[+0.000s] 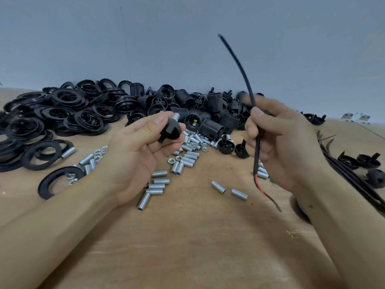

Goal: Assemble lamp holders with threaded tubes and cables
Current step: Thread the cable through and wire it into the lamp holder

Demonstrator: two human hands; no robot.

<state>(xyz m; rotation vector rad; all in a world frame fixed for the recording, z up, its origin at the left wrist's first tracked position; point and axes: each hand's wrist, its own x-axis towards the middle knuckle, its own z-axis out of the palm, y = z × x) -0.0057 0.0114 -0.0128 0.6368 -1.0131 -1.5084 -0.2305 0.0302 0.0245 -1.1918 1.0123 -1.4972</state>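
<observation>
My left hand (pixel 137 151) holds a black lamp holder cap (pixel 170 130) above the wooden table (pixel 198 236), with a silver threaded tube (pixel 176 116) sticking out of its top. My right hand (pixel 279 140) grips a black cable (pixel 243 80) near its middle. The cable's upper end rises and curves to the left. Its lower end hangs below my fist, and red and dark inner wires (pixel 263 189) show there. The cable and the cap are apart.
Black rings (pixel 56 115) are heaped at the back left and black threaded holder bodies (pixel 208 115) at the back centre. Loose threaded tubes (pixel 187 159) and nuts (pixel 170 160) lie between my hands. More cables (pixel 350 180) and caps (pixel 368 161) lie at the right.
</observation>
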